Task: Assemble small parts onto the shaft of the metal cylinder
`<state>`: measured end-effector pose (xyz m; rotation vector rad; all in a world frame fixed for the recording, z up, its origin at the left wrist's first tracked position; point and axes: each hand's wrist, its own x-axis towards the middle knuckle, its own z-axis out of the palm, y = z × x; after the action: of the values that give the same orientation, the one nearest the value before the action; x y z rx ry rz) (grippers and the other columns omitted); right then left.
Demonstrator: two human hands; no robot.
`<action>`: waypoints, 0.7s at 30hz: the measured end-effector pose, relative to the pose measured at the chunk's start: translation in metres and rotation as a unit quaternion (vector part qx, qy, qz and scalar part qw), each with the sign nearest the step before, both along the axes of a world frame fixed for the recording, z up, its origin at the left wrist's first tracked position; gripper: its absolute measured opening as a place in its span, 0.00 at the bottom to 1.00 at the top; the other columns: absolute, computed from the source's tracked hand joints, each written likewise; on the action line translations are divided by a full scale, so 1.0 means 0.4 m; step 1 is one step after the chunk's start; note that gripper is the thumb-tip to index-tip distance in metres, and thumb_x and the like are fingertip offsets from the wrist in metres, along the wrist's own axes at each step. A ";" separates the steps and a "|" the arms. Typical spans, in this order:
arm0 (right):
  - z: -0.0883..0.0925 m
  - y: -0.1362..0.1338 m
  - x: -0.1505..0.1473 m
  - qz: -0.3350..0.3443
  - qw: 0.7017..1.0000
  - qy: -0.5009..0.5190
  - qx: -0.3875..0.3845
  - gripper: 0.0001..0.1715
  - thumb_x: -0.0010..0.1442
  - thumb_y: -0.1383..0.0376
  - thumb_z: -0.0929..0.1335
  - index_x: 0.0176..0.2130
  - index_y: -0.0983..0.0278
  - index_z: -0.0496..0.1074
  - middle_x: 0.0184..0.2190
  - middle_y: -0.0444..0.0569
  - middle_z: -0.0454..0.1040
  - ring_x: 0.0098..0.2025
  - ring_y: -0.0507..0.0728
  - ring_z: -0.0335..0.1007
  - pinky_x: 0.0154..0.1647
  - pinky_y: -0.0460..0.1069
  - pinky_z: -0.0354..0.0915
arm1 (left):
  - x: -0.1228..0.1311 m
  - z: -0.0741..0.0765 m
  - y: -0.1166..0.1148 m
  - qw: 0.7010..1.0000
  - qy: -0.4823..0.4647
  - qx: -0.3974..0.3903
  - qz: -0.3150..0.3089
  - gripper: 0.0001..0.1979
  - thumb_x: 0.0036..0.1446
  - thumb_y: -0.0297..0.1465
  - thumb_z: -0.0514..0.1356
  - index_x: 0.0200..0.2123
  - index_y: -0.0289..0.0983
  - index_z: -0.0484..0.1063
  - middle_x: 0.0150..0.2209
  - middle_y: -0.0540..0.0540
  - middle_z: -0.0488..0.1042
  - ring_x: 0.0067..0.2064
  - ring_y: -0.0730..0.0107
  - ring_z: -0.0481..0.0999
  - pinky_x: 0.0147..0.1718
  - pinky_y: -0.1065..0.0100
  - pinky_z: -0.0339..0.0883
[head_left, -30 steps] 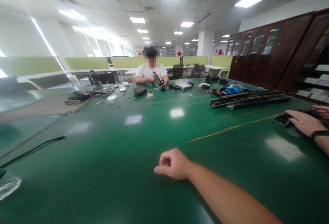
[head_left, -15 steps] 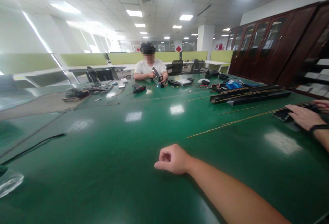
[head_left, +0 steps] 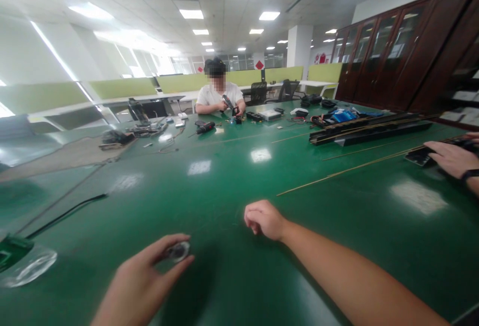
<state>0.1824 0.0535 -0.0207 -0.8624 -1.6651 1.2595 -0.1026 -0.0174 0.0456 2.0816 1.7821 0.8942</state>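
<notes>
My left hand, at the lower left, grips a small round piece between thumb and fingers. The piece has a pale, shiny ring and a darker middle; its exact kind is unclear. Right of it, my right hand is held over the green table, fingers curled inward. Whatever those fingers hold, if anything, is hidden. The far end of a thin brass-coloured rod lies a little beyond my right hand, apart from it.
Across the table a person holds a power tool; a drill lies nearby. At the right, another person's hand rests on a black part. Black channels lie behind. A clear plastic piece and a black cable are at left.
My left hand has come into view from below with the small round piece in its fingers. My right hand has shifted slightly right and up, fingers curled further. The view has tilted slightly.
</notes>
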 end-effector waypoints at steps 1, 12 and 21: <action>-0.004 0.002 0.000 -0.012 1.000 0.012 -0.003 0.14 0.57 0.67 0.62 0.22 0.65 0.67 0.15 0.41 0.64 0.17 0.50 0.61 0.20 0.44 0.57 | 0.041 -0.003 0.031 0.999 -0.002 -0.042 -0.030 0.20 0.46 0.48 0.68 0.41 0.45 0.78 0.37 0.49 0.81 0.37 0.57 0.80 0.40 0.60 0.76; -0.009 -0.006 -0.010 -0.079 0.984 -0.139 0.074 0.17 0.52 0.71 0.69 0.43 0.62 0.70 0.21 0.36 0.69 0.22 0.49 0.63 0.25 0.43 0.57 | 0.175 -0.140 0.166 0.990 -0.104 -0.024 -0.094 0.15 0.52 0.39 0.66 0.43 0.43 0.78 0.43 0.48 0.80 0.44 0.60 0.79 0.48 0.60 0.70; -0.017 -0.014 -0.010 -0.073 0.980 -0.168 0.073 0.11 0.53 0.67 0.70 0.40 0.61 0.72 0.23 0.38 0.69 0.23 0.50 0.64 0.25 0.43 0.56 | 0.197 -0.113 0.147 0.973 -0.069 -0.018 -0.221 0.11 0.59 0.34 0.63 0.45 0.46 0.78 0.42 0.49 0.77 0.44 0.65 0.76 0.44 0.67 0.68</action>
<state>0.1782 0.0478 -0.0276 -1.1315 -1.8919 0.9148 -0.0239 0.0413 0.0005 2.2015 1.1837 0.8416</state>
